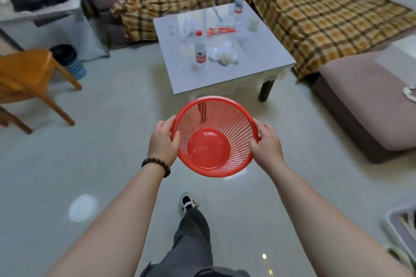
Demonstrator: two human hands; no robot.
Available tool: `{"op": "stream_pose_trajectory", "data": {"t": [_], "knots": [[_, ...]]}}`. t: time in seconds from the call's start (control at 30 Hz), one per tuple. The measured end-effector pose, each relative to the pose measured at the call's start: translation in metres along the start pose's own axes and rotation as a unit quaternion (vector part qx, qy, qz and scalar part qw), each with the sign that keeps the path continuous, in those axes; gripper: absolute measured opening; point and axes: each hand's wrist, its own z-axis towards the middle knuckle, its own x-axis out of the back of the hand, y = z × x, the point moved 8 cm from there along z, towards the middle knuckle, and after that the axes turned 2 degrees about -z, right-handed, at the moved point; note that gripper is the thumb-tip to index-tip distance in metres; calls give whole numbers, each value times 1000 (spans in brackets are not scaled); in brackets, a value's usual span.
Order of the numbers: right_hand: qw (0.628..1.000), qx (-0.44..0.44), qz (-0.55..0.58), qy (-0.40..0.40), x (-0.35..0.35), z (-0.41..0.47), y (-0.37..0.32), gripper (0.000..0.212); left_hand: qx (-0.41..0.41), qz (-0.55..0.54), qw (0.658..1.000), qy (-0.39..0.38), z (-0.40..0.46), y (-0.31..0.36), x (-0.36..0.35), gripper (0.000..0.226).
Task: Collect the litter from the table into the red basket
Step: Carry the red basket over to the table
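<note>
I hold an empty red mesh basket (208,149) in front of me above the floor. My left hand (163,140) grips its left rim and my right hand (266,141) grips its right rim. Ahead stands a low white table (254,58) strewn with litter. On it are a clear bottle with a red cap (200,49), a second bottle (239,0) at the far edge, a red and white wrapper (221,30), crumpled white plastic bags (222,54) and a small white cup (253,23).
A sofa with a plaid cover (315,13) wraps behind and right of the table. A wooden chair (29,76) and a blue bin with a black liner (71,60) stand at the left. My leg and shoe (188,203) step on the pale tiled floor.
</note>
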Motion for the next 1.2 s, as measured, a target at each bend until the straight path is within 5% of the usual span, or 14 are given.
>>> {"op": "stream_pose_trajectory", "data": {"t": [0.43,1.2], "knots": [[1000,0,14,-24,-113,214,-123,58,64,29,997,34,215,-92,51,40],[981,35,34,-189,-262,564,-182,55,242,56,958,144,480,-172,8,43]]}}
